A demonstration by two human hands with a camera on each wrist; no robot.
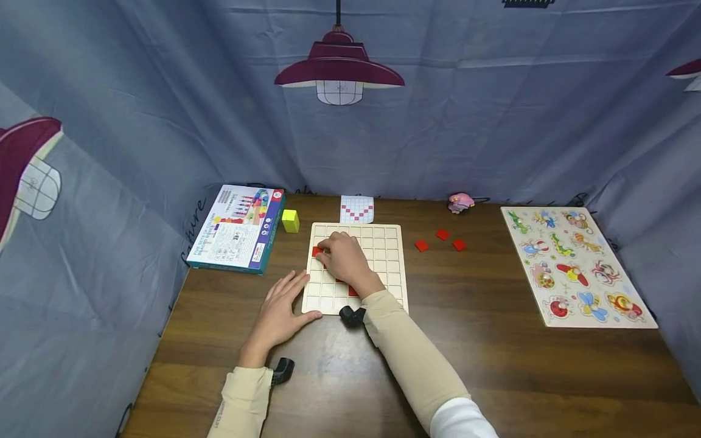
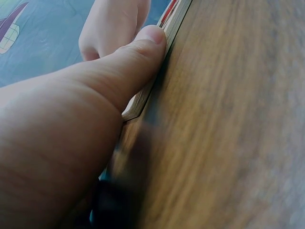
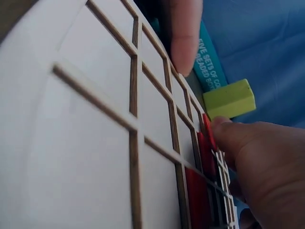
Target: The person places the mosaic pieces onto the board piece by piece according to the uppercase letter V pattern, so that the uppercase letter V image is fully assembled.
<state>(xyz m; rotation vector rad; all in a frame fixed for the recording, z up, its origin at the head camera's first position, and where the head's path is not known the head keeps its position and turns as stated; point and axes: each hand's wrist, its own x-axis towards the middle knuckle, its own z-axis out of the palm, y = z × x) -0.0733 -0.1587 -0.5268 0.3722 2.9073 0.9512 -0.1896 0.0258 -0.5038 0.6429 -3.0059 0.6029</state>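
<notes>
A pale wooden grid board (image 1: pixel 389 258) lies on the table. My right hand (image 1: pixel 345 255) reaches over its left part and pinches a red square tile (image 1: pixel 316 250) at a cell near the left edge. In the right wrist view the thumb (image 3: pixel 226 131) is against that tile, which stands slightly raised. More red tiles lie in the board's cells, one (image 1: pixel 353 292) beside the right wrist; the hand partly covers others. My left hand (image 1: pixel 282 310) rests at the board's lower-left corner, fingers extended along its left side and thumb (image 2: pixel 152 36) against the near edge.
Behind the board lies a grid card (image 1: pixel 356 210) with a red V pattern. Three loose red tiles (image 1: pixel 442 234) lie right of it. A boxed set (image 1: pixel 235 231) and yellow-green block (image 1: pixel 291 221) sit left, a pink figurine (image 1: pixel 460 202) at the back, an insect puzzle board (image 1: pixel 577 267) far right.
</notes>
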